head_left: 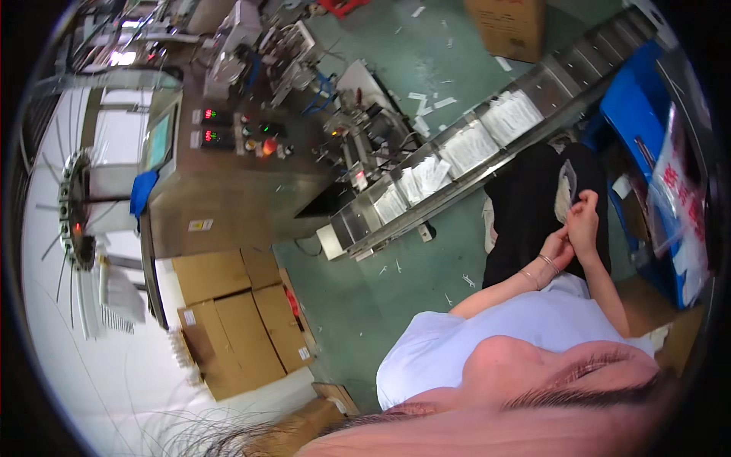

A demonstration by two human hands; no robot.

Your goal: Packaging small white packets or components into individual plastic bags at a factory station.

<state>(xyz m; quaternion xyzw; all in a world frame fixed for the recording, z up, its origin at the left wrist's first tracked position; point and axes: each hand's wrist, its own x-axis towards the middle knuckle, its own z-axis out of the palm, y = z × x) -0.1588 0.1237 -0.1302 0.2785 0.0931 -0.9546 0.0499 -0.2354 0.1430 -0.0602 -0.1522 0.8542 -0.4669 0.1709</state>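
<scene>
A small transparent plastic bag (564, 194) with pale contents stands out over my dark trousers. At its lower end my left hand (557, 250), with bracelets on the wrist, has its fingers pinched together. Close against it, my right hand (583, 222) is closed on the same end, fingers bent and thumb pressed in. The two hands touch each other above my lap. Exactly what the fingertips grip is partly covered by the fingers.
A conveyor (464, 152) with sectioned trays carries white packets (467, 148) in front of me. It leads from a metal machine (221, 183) with lit displays. Blue bins (636, 114) stand at right. Cardboard boxes (244, 327) are at left; paper scraps (444, 102) litter the green floor.
</scene>
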